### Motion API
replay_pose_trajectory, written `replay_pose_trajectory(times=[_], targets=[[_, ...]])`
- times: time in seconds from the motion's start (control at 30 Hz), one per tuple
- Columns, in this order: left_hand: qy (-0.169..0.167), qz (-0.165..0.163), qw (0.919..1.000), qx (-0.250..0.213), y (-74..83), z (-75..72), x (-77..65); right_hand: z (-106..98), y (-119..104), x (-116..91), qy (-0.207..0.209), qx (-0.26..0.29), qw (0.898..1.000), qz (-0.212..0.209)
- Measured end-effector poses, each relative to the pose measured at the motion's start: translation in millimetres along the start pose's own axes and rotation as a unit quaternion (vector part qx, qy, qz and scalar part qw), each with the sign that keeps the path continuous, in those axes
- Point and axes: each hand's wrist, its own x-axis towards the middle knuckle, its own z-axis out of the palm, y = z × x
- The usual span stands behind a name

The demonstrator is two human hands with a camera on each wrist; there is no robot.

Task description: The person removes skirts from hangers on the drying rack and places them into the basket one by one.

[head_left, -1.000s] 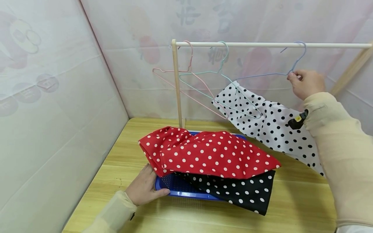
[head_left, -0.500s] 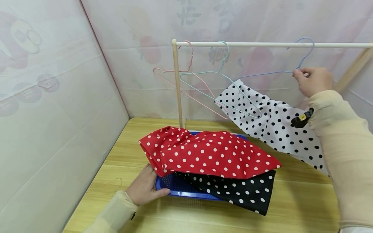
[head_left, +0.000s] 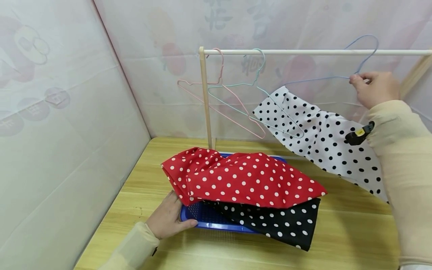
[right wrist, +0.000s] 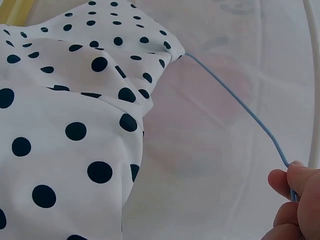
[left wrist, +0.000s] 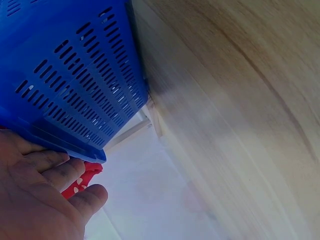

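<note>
My right hand [head_left: 379,88] pinches the neck of a blue wire hanger [head_left: 317,79] between thumb and fingers. From this hanger trails a white garment with black dots [head_left: 320,135], its lower part behind my right forearm. The hanger's hook overlaps the white rail [head_left: 303,52], its top standing above it. My left hand [head_left: 168,217] holds the left front corner of a blue basket [head_left: 229,226], thumb along the front rim; the left wrist view shows fingers [left wrist: 60,170] at the rim. A red dotted garment [head_left: 243,180] lies over a black dotted one [head_left: 287,221] in the basket.
A pink hanger [head_left: 233,120] and a mint-green hanger [head_left: 233,85] hang bare near the rail's left end. A wooden post [head_left: 205,101] carries that end. Everything stands on a wood-grain table [head_left: 135,202], with cloth walls [head_left: 67,142] behind and at left.
My right hand has moved right and up with the blue hanger and white garment; the hook now rises higher above the rail. My left hand stays at the basket.
</note>
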Motion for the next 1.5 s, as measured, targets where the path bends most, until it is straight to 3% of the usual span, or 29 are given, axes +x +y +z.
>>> replay_pose_trajectory(times=[0.2,0.3,0.5,0.67,0.77,0.83,0.93,1.03,1.13,1.3,1.5], targets=[[-0.001,0.006,1.0000,-0.005,-1.2,-0.5,-0.6,-8.0,0.2,-0.1,0.017,-0.017,1.000,-0.003],[0.000,0.003,1.0000,-0.002,-2.0,-0.3,-0.2,-9.3,3.8,-3.1,0.021,-0.001,1.000,0.005],[-0.003,-0.009,1.0000,-0.003,-4.2,-0.1,0.6,-7.2,12.5,-12.9,-0.009,0.047,0.997,0.063],[-0.005,-0.010,0.9999,-0.002,-6.1,0.6,0.7,-8.8,9.8,-20.3,-0.021,0.121,0.987,0.104],[0.002,0.002,1.0000,0.003,-7.5,0.1,0.3,-12.1,4.5,-24.0,-0.045,0.201,0.971,0.119],[0.009,0.012,0.9999,0.007,-8.3,-0.8,0.3,-13.6,0.9,-26.0,-0.075,0.261,0.953,0.134],[0.014,0.018,0.9997,0.010,-8.7,-2.3,0.4,-13.5,-4.3,-27.6,-0.122,0.362,0.914,0.139],[0.011,0.014,0.9998,0.010,-8.8,-3.3,0.9,-11.7,-10.8,-28.8,-0.164,0.460,0.862,0.139],[0.008,0.010,0.9999,0.008,-9.2,-3.7,1.3,-10.4,-17.4,-29.4,-0.195,0.551,0.799,0.142],[0.009,0.009,0.9999,0.009,-9.6,-2.9,0.9,-13.1,-27.1,-33.1,-0.237,0.631,0.724,0.147],[0.017,0.014,0.9997,0.014,-10.6,-1.2,1.2,-20.6,-36.4,-40.2,-0.269,0.700,0.642,0.161]])
